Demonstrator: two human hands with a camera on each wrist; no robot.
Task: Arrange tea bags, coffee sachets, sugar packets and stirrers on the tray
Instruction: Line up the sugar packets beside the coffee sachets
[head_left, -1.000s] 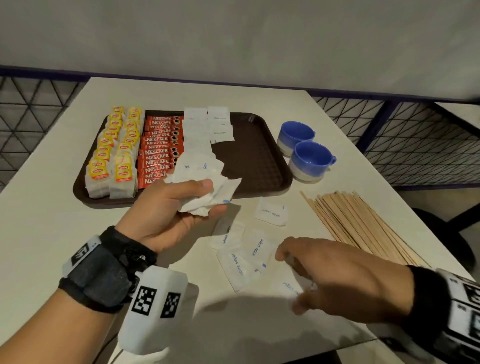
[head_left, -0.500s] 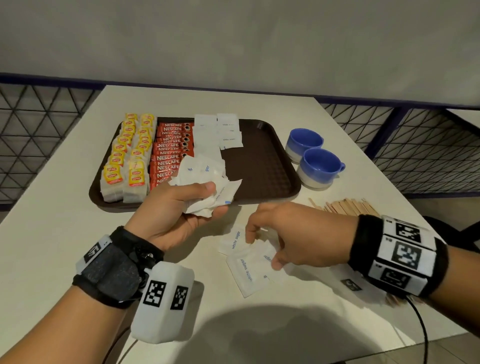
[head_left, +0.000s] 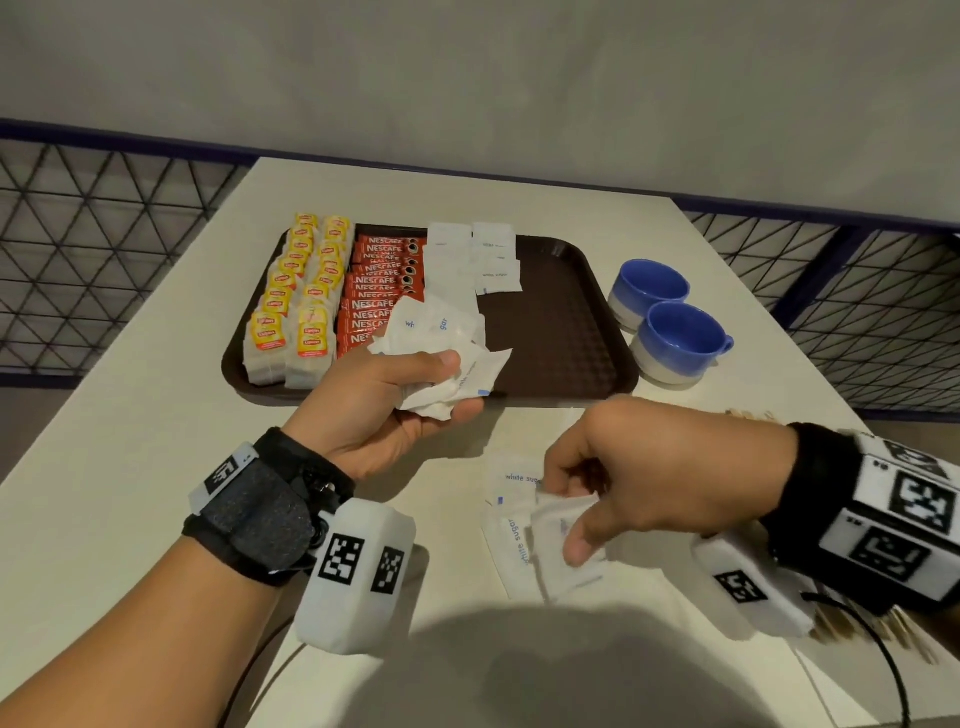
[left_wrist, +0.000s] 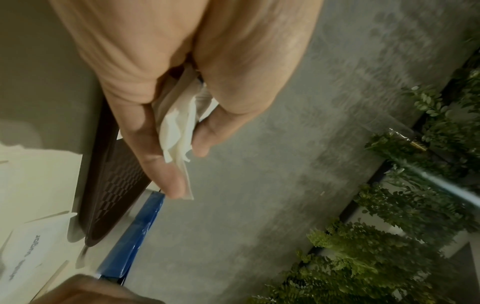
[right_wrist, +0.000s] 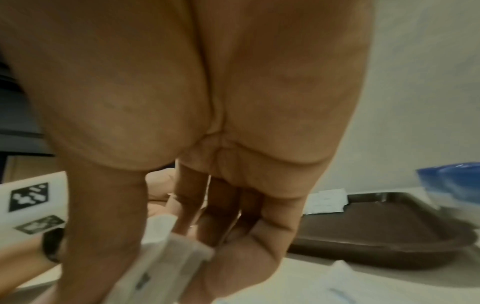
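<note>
Paper-thin white sugar packets (head_left: 563, 543) are light and floppy; the right hand (head_left: 649, 478) pinches some by their edges, and the left hand (head_left: 384, 400) squeezes a bunch (head_left: 447, 358).

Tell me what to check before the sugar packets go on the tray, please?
1. Left hand holds its bunch of white paper sugar packets firmly: ok.
2. Right hand has pinched a white sugar packet off the cream table: ok.
3. Bare room on the brown plastic tray beside the sugar rows: ok.
4. All loose packets gathered: not ok, some lie under the right hand.
5. Thin wooden stirrers on the tray: not ok, on the table.
6. Packet count in left hand: cannot tell.
</note>
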